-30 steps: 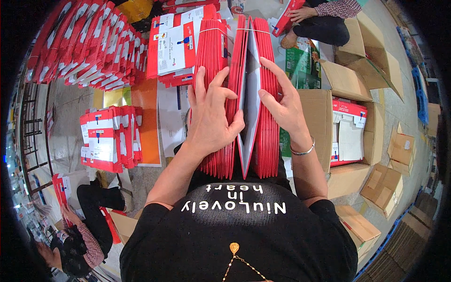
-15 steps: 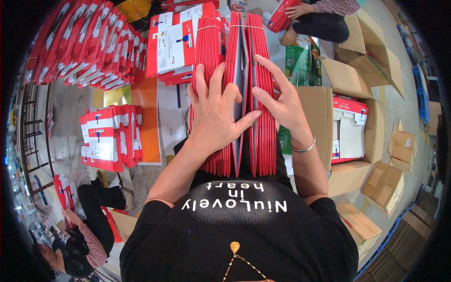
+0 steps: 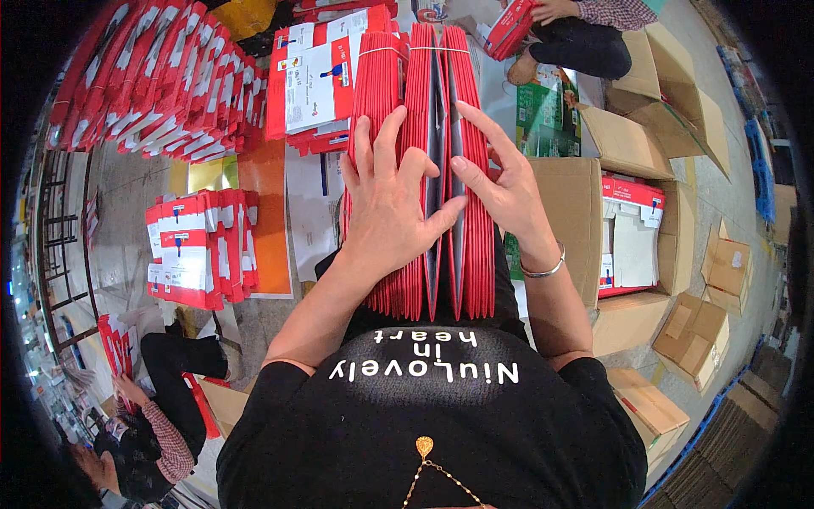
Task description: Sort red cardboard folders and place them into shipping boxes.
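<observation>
With your left hand splayed across the flat red cardboard cartons standing upright over your black-clothed lap, and your right hand at their edges, its grip unclear, uneven pressure could fan them loose from the thin white band

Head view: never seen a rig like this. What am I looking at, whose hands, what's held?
No robot: these are a person's two bare hands. The view comes from the left of two fisheye cameras on the wearer's head, looking down. The left hand spreads over flat red cartons standing on edge; the right hand rests at their right part. Both hands look open. At left lies a red-and-white stack; at right, an open cardboard box contains similar pieces.
</observation>
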